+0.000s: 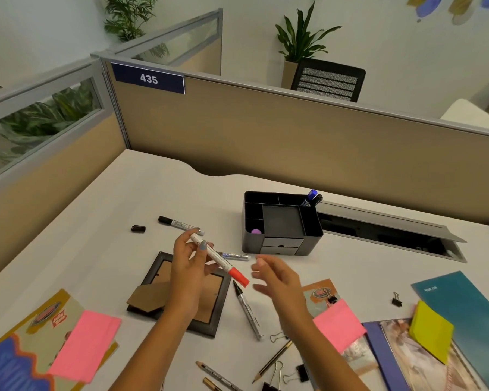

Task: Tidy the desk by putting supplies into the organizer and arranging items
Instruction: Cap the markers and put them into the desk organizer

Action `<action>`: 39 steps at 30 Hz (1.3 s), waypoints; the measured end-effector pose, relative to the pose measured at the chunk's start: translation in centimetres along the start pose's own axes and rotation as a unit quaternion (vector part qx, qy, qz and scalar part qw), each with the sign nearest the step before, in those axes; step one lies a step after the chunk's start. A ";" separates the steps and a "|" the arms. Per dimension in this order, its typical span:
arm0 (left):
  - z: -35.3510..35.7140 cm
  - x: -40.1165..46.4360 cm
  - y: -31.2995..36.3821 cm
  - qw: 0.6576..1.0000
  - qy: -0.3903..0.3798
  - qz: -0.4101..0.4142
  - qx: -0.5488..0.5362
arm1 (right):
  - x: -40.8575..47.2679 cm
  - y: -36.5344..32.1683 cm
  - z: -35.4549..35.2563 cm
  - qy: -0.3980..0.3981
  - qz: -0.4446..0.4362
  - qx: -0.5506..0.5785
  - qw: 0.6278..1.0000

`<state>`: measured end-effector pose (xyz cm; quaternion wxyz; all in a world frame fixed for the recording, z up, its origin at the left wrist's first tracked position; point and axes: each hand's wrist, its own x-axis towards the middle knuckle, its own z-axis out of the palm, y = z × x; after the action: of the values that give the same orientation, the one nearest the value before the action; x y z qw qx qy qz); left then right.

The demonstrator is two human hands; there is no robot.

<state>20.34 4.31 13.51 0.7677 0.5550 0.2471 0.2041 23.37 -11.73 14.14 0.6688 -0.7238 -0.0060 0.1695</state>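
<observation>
While the red-capped marker (219, 259) sits pinched in the left hand (191, 266), lifted above the picture frame (181, 294), the right hand (277, 280) hovers just right of it with fingers loosely spread, holding nothing. The step in hand looks like stowing this marker; next it must travel far-right to the black organizer (283, 221), probably into the back corner slot where two markers (312, 197) already stand

left hand (191, 266): bare, grey-blue polish on thumbnail | right hand (277, 280): bare, blurred, no rings visible | forearms: bare, no sleeves, no watch or bracelets
</observation>
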 end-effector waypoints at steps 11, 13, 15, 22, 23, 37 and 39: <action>-1.2 0.3 -3.6 0.990 -0.005 0.024 0.141 | 1.4 -2.1 -2.3 0.054 -0.061 0.031 0.996; -2.5 1.8 -4.7 0.961 0.005 0.077 0.266 | 2.7 -3.2 -3.8 0.071 -0.091 0.041 0.992; -3.7 3.7 -5.9 0.899 0.027 0.145 0.413 | 4.5 -4.8 -5.4 0.086 -0.126 0.038 0.988; -4.4 8.7 -7.8 0.763 -0.031 0.150 0.628 | 13.7 -10.0 -10.4 0.189 -0.269 -0.223 0.918; -4.4 8.7 -7.8 0.755 -0.045 0.144 0.638 | 14.9 -10.2 -10.8 0.189 -0.275 -0.267 0.904; -3.8 9.9 -8.4 0.734 -0.089 0.109 0.664 | 22.0 -6.1 -11.7 0.139 -0.269 -0.616 0.727; -3.9 9.8 -8.3 0.732 -0.100 0.108 0.665 | 21.9 -5.9 -11.8 0.142 -0.263 -0.643 0.705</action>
<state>26.09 10.51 3.06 0.1951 0.9640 0.1802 0.0122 48.32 -17.35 15.26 0.0515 -0.9629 -0.2087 -0.1634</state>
